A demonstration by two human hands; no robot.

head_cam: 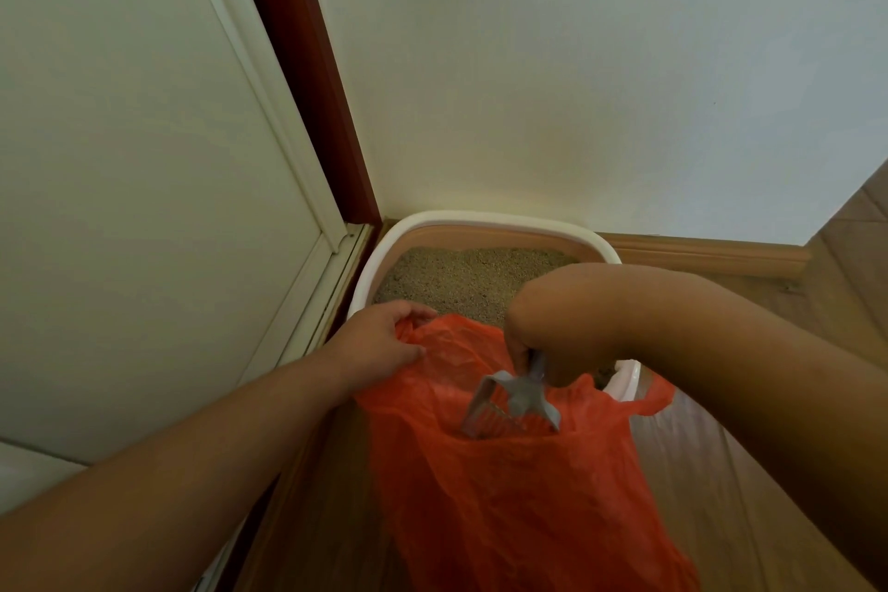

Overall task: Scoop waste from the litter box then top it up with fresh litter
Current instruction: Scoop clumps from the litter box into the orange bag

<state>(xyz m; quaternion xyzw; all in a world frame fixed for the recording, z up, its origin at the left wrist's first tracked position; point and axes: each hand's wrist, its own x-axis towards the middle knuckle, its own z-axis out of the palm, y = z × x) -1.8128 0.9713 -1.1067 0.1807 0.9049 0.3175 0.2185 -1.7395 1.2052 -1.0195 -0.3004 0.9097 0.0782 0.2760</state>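
The right hand [531,341] grips the scoop [511,401], its slotted end tipped down into the orange bag [504,486], whose rim the left hand [379,344] pinches over the litter box [480,222].

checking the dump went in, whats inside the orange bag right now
The grey slotted litter scoop sits head-down in the orange bag, held by the right hand; the left hand holds the mouth open. Any waste deeper down is hidden by the plastic.

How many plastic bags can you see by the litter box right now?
1. The orange plastic bag hangs in front of the litter box; the left hand grips its rim, and the right hand holds the grey scoop at its opening. Others may be hidden behind it.
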